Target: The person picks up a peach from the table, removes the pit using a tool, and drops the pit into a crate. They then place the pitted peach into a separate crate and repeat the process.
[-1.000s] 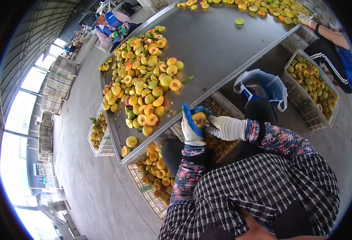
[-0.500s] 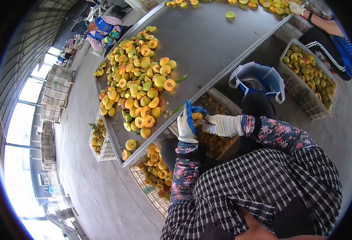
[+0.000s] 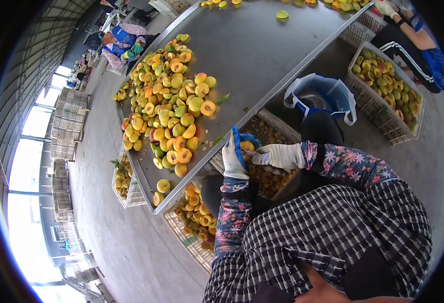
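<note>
My left hand point(image 3: 233, 155), in a white glove with a blue coated palm, is closed around a yellow peach half point(image 3: 247, 146). My right hand point(image 3: 281, 156), in a striped whitish glove, is closed on a small thin tool point(image 3: 251, 152) whose end meets the fruit; its exact kind is too small to make out. Both hands are over a plastic crate point(image 3: 282, 124) holding brownish pieces, partly hidden by my hands. Close by on the metal table point(image 3: 242, 55) lies a heap of whole and halved peaches point(image 3: 171, 108).
A blue and white bag point(image 3: 320, 93) stands beyond my knee. Crates of peaches stand at right point(image 3: 383, 108), below the table corner point(image 3: 186, 237) and at its left end point(image 3: 128, 194). Co-workers sit at far left point(image 3: 123, 43) and upper right point(image 3: 413, 50). Crates point(image 3: 68, 121) are stacked along the left.
The view has shifted slightly. The peach half in my left hand is turned, showing more of its yellow face, and the thin tool in my right hand now shows against it.
</note>
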A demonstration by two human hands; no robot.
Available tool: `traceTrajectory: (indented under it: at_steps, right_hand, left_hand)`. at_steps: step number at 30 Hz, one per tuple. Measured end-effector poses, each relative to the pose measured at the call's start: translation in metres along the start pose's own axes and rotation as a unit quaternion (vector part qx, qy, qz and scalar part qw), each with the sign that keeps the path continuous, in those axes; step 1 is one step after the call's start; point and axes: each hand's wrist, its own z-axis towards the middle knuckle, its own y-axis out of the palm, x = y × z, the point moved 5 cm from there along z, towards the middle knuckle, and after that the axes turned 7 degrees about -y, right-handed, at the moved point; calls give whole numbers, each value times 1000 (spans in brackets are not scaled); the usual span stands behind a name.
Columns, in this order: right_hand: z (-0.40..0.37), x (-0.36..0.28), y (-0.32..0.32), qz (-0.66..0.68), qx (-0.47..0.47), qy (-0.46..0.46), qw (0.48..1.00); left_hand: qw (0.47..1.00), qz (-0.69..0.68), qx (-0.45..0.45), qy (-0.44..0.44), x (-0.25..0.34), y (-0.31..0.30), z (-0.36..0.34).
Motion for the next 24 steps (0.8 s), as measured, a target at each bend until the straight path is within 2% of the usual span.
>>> traceTrajectory:
  at_steps: [3,4,5,7,10,13,14,20,22,24]
  right_hand:
    - [5,5,-3,-4,0,-62,998]
    - [14,4,-5,-175,72,-208,960]
    - [7,-18,2,-290,127,-381,869]
    - [3,-4,0,-96,65,-233,966]
    - [-3,7,0,104,-10,-19,994]
    - [-7,4,5,239,-34,6,970]
    - [-8,2,5,253,-34,4,967]
    - [-13,4,6,332,-85,17,939]
    - [-17,4,6,343,-106,29,933]
    - [-17,7,6,336,-87,22,937]
  left_hand:
    - [999,13,30,11,-3,2,1]
    - [999,25,44,15,-1,2,3]
    - [999,15,43,1,-2,2,6]
    - [999,-5,41,-30,-9,1,8]
    - [1000,6,11,-16,-6,3,4]
    - [998,47,2,30,0,8,2]
    - [997,65,0,47,2,10,3]
    - [995,24,-93,-17,0,17,-1]
    - [995,23,-102,1,-1,16,1]
    - [994,47,-93,12,-7,12,6]
